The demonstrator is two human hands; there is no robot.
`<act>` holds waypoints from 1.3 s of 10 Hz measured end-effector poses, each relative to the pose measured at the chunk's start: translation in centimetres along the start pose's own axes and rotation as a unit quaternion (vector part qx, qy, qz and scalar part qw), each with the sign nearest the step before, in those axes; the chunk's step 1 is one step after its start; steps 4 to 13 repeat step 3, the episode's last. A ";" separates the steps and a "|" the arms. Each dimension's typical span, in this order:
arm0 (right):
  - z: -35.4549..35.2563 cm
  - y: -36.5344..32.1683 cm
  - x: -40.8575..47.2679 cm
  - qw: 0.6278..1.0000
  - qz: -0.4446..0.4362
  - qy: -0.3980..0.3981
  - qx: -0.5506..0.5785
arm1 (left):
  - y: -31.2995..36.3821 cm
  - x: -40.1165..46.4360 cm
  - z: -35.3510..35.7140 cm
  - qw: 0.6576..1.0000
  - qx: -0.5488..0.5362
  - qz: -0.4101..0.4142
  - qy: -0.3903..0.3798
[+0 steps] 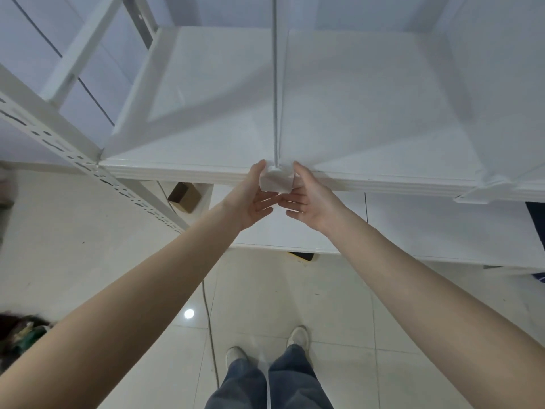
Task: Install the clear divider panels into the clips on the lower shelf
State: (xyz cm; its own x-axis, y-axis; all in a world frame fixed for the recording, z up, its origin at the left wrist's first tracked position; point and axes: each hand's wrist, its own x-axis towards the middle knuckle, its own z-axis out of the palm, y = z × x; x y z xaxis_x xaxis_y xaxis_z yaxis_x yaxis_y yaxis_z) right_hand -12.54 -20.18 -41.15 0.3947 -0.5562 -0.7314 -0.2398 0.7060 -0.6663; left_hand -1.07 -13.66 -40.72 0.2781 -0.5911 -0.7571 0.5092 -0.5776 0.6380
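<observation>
No text, label, brand, number or sign could be read anywhere in the view.

White shelf (182,166) bears upright clear divider (276,84), clip (276,180).
</observation>
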 end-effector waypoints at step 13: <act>-2.3 -2.5 -6.8 0.995 -0.061 0.032 0.074 | 2.2 -5.7 -0.4 0.999 -0.021 0.029 0.008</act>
